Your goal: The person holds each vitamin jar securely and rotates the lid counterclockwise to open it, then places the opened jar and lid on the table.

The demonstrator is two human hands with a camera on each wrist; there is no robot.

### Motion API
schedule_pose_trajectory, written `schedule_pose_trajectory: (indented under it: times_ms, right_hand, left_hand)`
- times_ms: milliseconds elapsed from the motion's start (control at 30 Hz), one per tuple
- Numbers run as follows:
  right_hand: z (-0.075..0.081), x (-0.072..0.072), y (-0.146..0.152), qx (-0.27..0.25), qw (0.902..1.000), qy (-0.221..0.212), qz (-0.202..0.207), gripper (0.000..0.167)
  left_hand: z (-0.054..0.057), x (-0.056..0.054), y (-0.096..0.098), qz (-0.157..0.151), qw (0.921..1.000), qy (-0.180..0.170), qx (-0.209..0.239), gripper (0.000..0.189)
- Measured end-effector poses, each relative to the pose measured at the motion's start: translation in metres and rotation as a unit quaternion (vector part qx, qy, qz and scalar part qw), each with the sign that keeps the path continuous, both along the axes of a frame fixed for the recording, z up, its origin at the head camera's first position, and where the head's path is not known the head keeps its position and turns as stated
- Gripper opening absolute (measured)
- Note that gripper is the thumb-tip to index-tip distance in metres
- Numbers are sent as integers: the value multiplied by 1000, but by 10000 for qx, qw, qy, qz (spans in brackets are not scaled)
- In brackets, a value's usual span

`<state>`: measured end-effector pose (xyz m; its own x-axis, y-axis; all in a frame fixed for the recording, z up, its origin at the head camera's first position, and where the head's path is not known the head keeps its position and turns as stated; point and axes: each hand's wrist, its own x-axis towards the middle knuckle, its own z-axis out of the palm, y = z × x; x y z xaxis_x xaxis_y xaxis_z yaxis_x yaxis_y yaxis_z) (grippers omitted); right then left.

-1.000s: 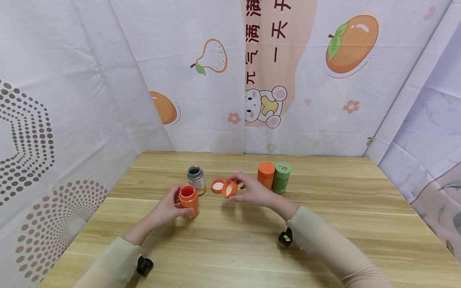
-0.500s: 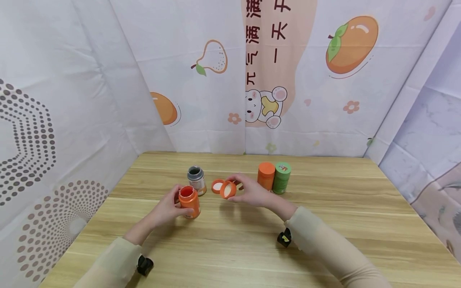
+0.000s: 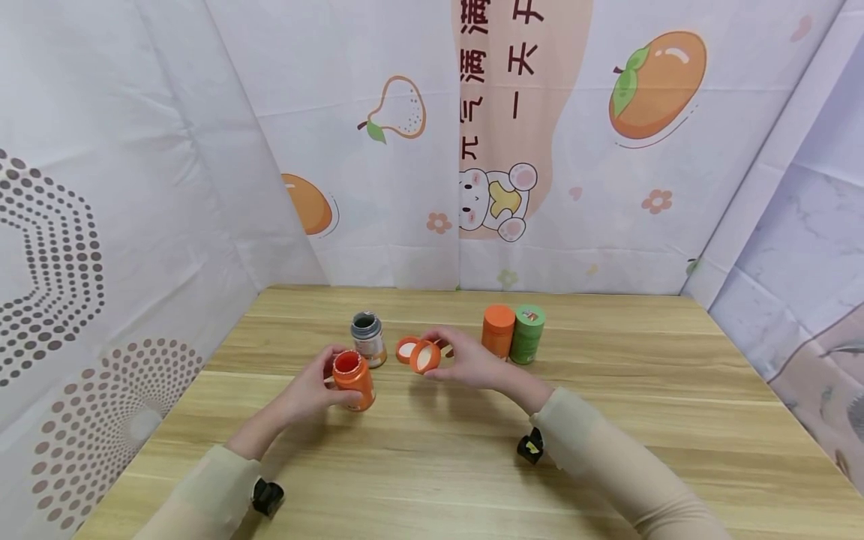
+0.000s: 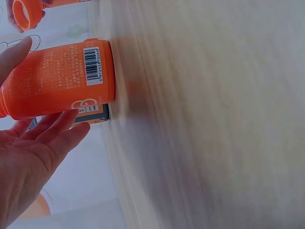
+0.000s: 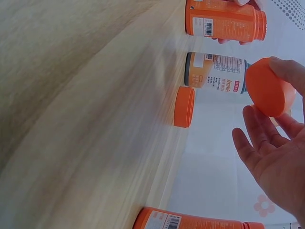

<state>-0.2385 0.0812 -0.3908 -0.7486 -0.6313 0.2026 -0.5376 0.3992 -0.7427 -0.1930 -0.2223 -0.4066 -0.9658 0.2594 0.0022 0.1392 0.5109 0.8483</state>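
Observation:
My left hand grips an orange jar whose mouth is uncovered, thumb on the near side. Its barcode label faces the left wrist camera; the jar leans slightly left in the head view, at or just above the tabletop. Between thumb and fingers, my right hand pinches an orange lid, raised off the table with its pale inner side towards the jar. Behind this lid, a second orange lid lies on the table, white inside up. Just beyond the left hand stands a grey-topped jar with an uncovered mouth.
A capped orange jar and a green jar stand side by side beyond the right hand. The wooden table meets a printed curtain at its back edge. Black wrist devices hang under both sleeves.
My right hand has shifted slightly left with the lid, closer to the orange jar. The jar in my left hand has tipped a little further left at its mouth.

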Motion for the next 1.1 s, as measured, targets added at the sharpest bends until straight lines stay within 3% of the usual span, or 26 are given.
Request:
schedule_pose_trajectory:
  times_ms: [333,633,833,1100]
  right_hand:
    - [-1,-1,-2,113,9998,157,37,54]
    - [-3,0,-8,210,9997,-78,42,51]
    - [-9,-2,-12,387,9990,-201,37,49]
    - [-20,-3,-16,439,9989,-53,156,44]
  left_hand:
    - [4,2,-2,44,9999,71,69,75]
    - [5,4,-8,-14,9997,205,127,74]
    - [7,6,-11,-56,9992,305,236,74]
    - [8,8,-17,-106,9985,409,359,76]
